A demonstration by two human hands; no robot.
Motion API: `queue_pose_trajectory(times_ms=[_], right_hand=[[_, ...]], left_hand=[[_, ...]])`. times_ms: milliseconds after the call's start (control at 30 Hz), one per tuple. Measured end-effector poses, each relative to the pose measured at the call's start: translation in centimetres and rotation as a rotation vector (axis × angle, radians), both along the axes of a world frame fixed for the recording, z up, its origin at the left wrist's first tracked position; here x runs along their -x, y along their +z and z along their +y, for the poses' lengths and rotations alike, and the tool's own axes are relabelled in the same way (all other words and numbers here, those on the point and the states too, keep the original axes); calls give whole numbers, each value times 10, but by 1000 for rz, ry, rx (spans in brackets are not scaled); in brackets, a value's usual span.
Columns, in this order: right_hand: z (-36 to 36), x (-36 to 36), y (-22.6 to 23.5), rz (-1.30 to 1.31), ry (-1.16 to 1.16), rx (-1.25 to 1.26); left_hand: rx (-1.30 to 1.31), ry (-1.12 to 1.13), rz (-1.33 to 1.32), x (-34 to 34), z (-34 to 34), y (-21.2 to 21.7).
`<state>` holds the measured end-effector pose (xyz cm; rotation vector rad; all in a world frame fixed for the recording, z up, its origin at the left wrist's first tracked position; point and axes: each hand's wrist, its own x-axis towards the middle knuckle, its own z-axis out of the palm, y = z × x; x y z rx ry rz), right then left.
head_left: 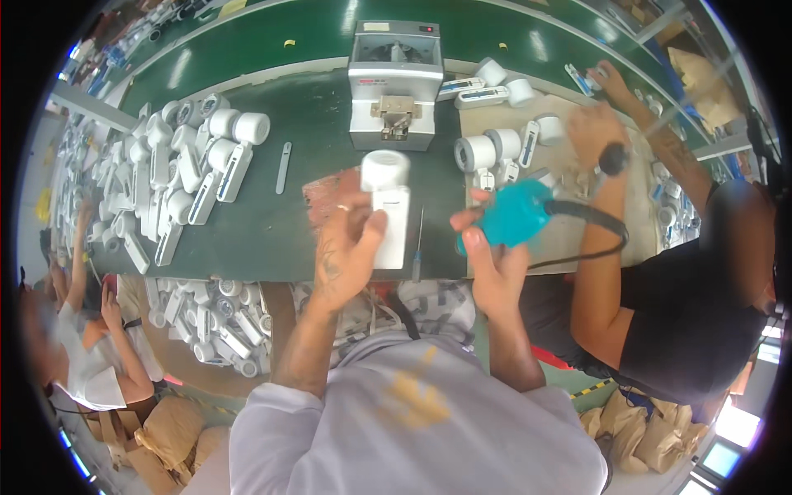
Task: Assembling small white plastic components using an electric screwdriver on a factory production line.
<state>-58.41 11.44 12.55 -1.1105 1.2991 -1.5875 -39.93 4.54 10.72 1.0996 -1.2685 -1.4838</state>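
Observation:
My left hand [348, 254] is closed around a white handheld device [391, 227]. Its round head points away from me and its flat body lies toward me, above the bench's front edge. To the right, my right hand [497, 268] grips a teal corded hand tool [516, 213]; a black cable leaves its right end, and its working tip cannot be made out. Between my hands a thin screwdriver [418, 243] lies on the dark green bench [285, 227]. A reddish patch [327, 196] shows beside my left hand.
Ahead stands a grey metal machine [394, 91]. White devices [177, 157] are heaped on the left, with more in a box [216, 322] below. A flat grey strip [284, 167] lies nearby. At right, a co-worker's hands [601, 132] reach over a beige mat [569, 223] with several devices.

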Motion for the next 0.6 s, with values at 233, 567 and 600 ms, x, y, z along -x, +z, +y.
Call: queue_pose_trajectory(times_ms=[233,567,600], right_hand=[[-44,-14,-15,125,-84,183],[-2,-68,-23,891,145,29],[-1,-68,-27,898,154,-18]], left_hand=[[-457,66,393,-23,38,-9],[-690,24,693,-17,60,-43],[-703,7,749,-16,58,-41]])
